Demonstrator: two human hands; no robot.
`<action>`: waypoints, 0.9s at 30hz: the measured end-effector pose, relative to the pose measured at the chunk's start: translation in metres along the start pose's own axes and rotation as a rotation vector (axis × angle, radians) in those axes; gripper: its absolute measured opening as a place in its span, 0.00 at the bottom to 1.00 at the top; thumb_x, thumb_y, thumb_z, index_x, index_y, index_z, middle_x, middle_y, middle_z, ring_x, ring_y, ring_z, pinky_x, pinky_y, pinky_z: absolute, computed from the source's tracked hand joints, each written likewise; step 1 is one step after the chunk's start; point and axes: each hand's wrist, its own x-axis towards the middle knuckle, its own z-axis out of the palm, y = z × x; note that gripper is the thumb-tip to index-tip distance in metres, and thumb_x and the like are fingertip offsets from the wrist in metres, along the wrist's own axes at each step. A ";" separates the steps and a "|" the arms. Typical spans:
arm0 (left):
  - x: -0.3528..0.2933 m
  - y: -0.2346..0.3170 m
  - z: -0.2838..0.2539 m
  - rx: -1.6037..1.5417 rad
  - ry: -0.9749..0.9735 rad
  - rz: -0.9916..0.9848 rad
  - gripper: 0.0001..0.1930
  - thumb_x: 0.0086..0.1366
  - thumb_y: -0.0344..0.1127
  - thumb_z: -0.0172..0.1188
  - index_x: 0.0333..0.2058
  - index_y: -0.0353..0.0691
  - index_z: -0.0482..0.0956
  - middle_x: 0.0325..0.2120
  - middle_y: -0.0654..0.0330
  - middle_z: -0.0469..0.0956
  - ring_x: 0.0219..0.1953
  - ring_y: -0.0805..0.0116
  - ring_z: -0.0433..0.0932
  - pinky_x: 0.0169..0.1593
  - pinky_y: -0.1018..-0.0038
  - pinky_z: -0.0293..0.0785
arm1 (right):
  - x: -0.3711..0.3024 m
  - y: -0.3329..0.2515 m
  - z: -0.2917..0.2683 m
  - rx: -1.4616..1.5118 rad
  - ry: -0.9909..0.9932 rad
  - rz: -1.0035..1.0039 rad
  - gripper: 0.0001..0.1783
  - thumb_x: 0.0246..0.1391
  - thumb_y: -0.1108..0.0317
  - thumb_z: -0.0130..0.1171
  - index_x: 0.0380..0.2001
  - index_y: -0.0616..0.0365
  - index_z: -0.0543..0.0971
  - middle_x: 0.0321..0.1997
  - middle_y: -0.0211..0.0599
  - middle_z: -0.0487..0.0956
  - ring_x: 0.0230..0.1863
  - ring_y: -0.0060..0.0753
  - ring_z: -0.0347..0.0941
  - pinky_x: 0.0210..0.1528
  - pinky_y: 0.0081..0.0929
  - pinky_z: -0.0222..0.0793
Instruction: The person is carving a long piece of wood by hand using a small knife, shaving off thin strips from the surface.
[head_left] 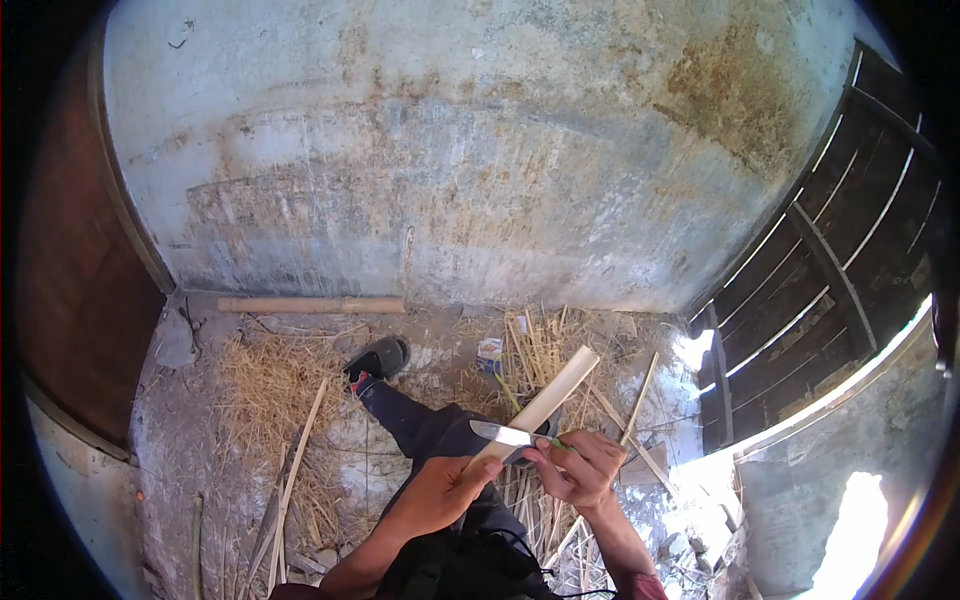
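My left hand (438,495) is closed round the lower end of a pale split bamboo strip (562,388), which slants up and away to the right over my legs. A knife (500,433) with a broad shiny blade lies across the strip, its tip toward the left. My right hand (582,468) grips the knife's handle, of which only a bit of green shows between the fingers. The blade rests against the strip just beyond my left thumb. The lower end of the strip is hidden by my left hand.
Bamboo shavings (270,385) litter the floor on both sides. A bamboo pole (310,304) lies along the stained wall (450,180). Thin strips (300,470) lie at left. A small box (489,354) stands beyond my legs, near my dark shoe (380,357). A slatted wooden gate (790,290) is at right.
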 end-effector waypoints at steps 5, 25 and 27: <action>0.001 0.001 -0.002 0.004 -0.003 -0.034 0.33 0.80 0.61 0.56 0.23 0.38 0.73 0.17 0.71 0.66 0.23 0.82 0.63 0.26 0.71 0.59 | 0.002 0.002 0.001 -0.025 0.013 -0.030 0.13 0.45 0.62 0.85 0.27 0.49 0.86 0.22 0.26 0.77 0.17 0.25 0.72 0.17 0.26 0.63; -0.017 -0.018 -0.033 0.194 0.067 -0.003 0.31 0.79 0.61 0.58 0.22 0.42 0.74 0.16 0.71 0.67 0.22 0.81 0.64 0.26 0.71 0.58 | -0.046 0.093 -0.055 0.278 0.090 0.998 0.13 0.65 0.67 0.70 0.49 0.54 0.79 0.22 0.16 0.73 0.26 0.10 0.63 0.30 0.19 0.52; -0.020 -0.019 -0.033 0.223 0.031 -0.042 0.30 0.79 0.60 0.58 0.25 0.40 0.76 0.16 0.70 0.67 0.22 0.80 0.64 0.26 0.71 0.58 | -0.032 0.077 -0.050 0.356 0.027 0.986 0.13 0.66 0.69 0.68 0.51 0.56 0.78 0.23 0.16 0.71 0.27 0.11 0.64 0.32 0.18 0.55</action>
